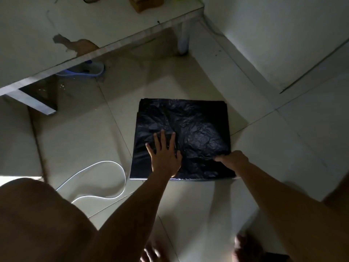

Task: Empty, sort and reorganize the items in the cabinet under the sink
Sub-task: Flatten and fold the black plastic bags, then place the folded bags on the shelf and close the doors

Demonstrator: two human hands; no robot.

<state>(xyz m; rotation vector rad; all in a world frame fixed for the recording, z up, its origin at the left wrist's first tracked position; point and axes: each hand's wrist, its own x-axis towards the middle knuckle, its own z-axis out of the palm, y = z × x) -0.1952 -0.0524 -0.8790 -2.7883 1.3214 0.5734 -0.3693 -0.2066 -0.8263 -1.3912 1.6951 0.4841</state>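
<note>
1. Head view: black plastic bag (188,120) lies flattened on the floor (283,148).
2. Left hand (164,157) presses it, fingers spread; right hand (234,159) pinches its right fold.
3. Folding seems underway; restocking the cabinet remains.

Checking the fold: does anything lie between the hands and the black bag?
Nothing visible does. The left hand presses flat on the black bag, and the right hand grips its right edge.
</note>
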